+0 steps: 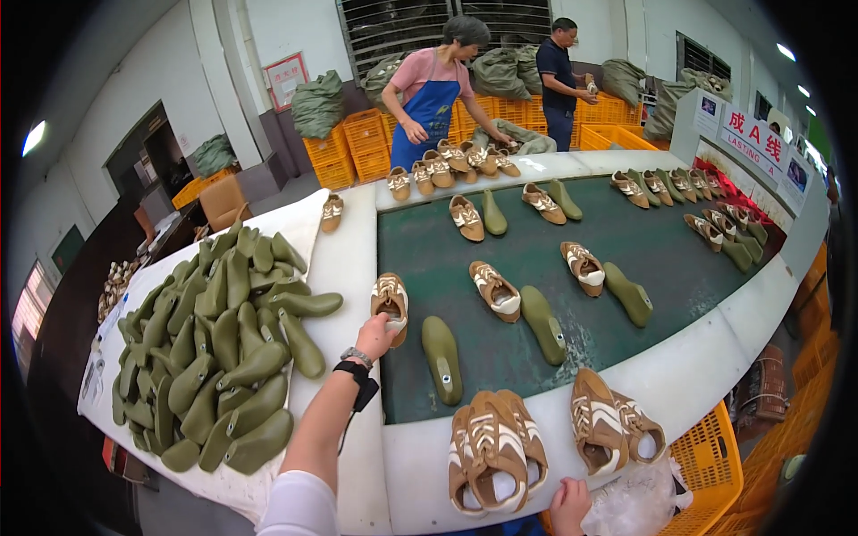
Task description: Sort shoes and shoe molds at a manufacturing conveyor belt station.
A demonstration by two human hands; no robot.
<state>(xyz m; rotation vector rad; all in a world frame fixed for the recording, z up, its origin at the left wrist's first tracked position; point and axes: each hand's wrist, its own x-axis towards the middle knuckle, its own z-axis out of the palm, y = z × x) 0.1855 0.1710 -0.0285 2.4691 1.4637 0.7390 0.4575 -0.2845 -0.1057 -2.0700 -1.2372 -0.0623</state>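
Observation:
My left hand (376,336) is closed on the heel of a brown suede sneaker (390,297) with white stripes, at the left edge of the green belt. Just right of it lies an olive-green shoe last (441,359), toe pointing away. At the near white ledge, my right hand (569,507) rests by the edge with its fingers loosely bent and nothing visible in them. Beyond it stand a pair of brown sneakers (599,422) and, to their left, a tight group of brown sneakers (497,451).
A large heap of olive lasts (214,348) covers the white table at left. More sneakers (494,290) and lasts (542,323) sit on the belt. Two people (438,85) (559,80) stand across it, before orange crates (365,134) and sacks. An orange crate (715,460) stands at near right.

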